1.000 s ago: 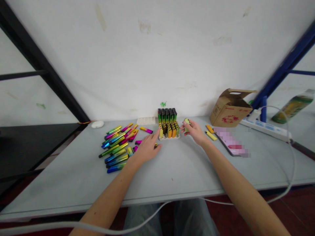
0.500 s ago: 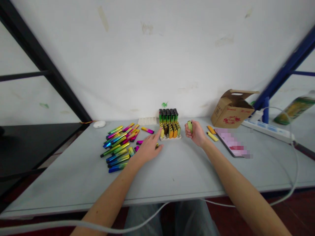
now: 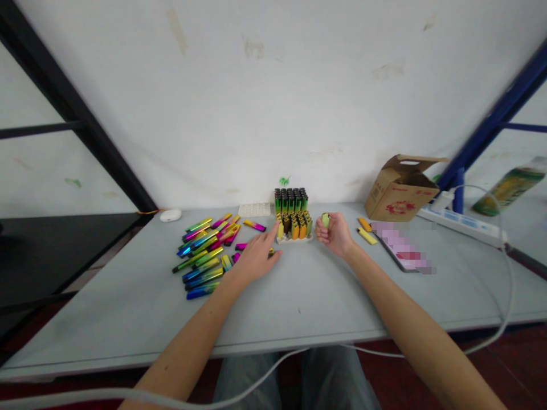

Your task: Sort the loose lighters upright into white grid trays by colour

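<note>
My right hand is closed around a pale green lighter, held upright just right of the tray. A white tray holds upright lighters in rows, with yellow, brown, orange and greenish ones in front. Behind these stand shiny green lighters with black tops. My left hand lies palm down with fingers stretched, its index fingertip at the tray's front left corner. Whether that fingertip touches the yellow lighter there I cannot tell. A small yellow and dark piece shows partly from under this hand.
Left of my left hand lies a loose pile of shiny multicoloured lighters. A white perforated tray and a white case sit near the wall. At right are two loose lighters, a phone, an open carton and a power strip.
My right hand has moved slightly left toward the tray, with the pale green lighter still in it. My left hand has stayed nearly in place.
</note>
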### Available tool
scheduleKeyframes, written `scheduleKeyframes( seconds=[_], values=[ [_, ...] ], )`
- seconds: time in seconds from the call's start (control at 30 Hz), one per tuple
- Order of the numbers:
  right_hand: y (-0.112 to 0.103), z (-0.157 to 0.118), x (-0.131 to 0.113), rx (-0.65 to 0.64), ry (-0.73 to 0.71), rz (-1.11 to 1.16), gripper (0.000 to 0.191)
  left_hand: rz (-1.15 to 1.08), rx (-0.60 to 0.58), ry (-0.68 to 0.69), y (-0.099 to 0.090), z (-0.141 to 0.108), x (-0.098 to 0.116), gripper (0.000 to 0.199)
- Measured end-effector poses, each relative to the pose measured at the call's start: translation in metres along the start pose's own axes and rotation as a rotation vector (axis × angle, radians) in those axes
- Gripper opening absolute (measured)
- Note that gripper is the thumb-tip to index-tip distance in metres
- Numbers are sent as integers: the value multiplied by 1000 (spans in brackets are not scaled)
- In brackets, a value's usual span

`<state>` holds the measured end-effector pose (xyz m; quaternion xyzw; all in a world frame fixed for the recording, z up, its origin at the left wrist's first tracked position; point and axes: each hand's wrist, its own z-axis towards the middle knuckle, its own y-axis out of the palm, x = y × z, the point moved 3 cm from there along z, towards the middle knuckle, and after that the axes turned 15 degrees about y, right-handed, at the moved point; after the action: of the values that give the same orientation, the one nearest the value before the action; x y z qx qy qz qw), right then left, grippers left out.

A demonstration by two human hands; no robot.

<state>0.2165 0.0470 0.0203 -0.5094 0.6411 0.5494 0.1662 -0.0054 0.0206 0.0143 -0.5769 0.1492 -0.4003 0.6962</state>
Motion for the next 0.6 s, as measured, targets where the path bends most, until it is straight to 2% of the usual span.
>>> scheduleKeyframes(
  seconds=[0.3, 0.6],
  values=[
    [1, 2, 1, 12, 40, 31, 23, -3, 17, 14, 1, -1, -1, 76],
    [-3, 1, -2, 46, -12, 41, 25, -12, 34, -14, 5, 0, -4, 79]
  ],
)
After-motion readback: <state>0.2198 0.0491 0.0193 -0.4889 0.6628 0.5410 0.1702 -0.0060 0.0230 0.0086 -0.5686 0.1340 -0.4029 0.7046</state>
